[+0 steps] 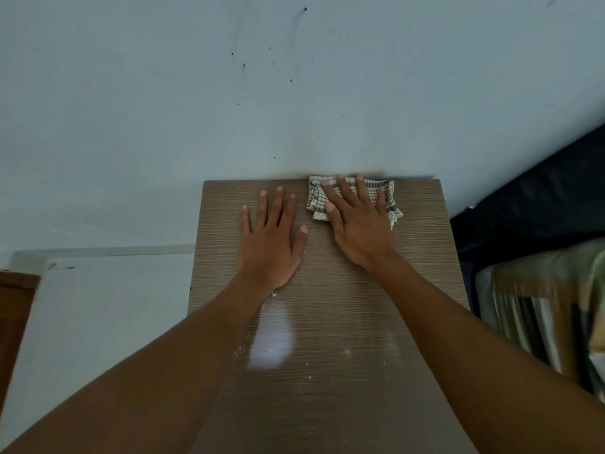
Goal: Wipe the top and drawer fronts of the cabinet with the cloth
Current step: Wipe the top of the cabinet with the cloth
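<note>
The cabinet top [419, 257] is a brown wood-grain panel seen from above, its far edge against the wall. A checked white-and-dark cloth [316, 199] lies crumpled near the far edge, right of centre. My right hand [357, 224] presses flat on the cloth with fingers spread, covering most of it. Just left of the cloth, my left hand [271, 244] rests flat on the bare wood, palm down, fingers apart, holding nothing. Pale crumbs and a dusty smear [271, 339] lie on the near half of the top. The drawer fronts are out of sight.
A pale wall [294, 93] with dark specks stands right behind the cabinet. To the right lies a dark cushion [540, 204] and striped fabric [540, 322]. A brown wooden piece [16, 306] shows at the left edge, with pale floor [108, 306] between.
</note>
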